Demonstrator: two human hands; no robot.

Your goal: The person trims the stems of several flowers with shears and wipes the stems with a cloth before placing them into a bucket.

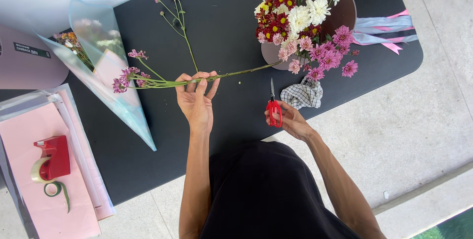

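**stemsnip:** So what's going on at your table right now?

**me:** Closest to me, my right hand [289,119] is gripping the red-handled scissors [273,107], fingers wrapped through the loops, blades pointing away from me and looking closed. It's hovering over the near edge of the black table [226,27].

**stemsnip:** And the other hand?

**me:** My left hand [197,98] is pinching a long green flower stem [217,77], thumb and fingers closed tight around the middle of it. The stem is lying nearly flat across the table, its small purple blooms [129,75] trailing off to my left, the other end reaching toward the flower bunch.

**stemsnip:** What else is lying around?

**me:** Just beyond the scissors, a checked cloth [303,94] is sitting crumpled. On my near left, a red tape dispenser [50,159] is resting on pink paper sheets [29,204], and a pale blue cone wrapper [116,84] is lying past them. Farther back, the mixed bunch of red, white, pink and orange flowers [300,19] is sitting in a round brown holder [345,10], with pink and blue ribbons [387,31] beside it.
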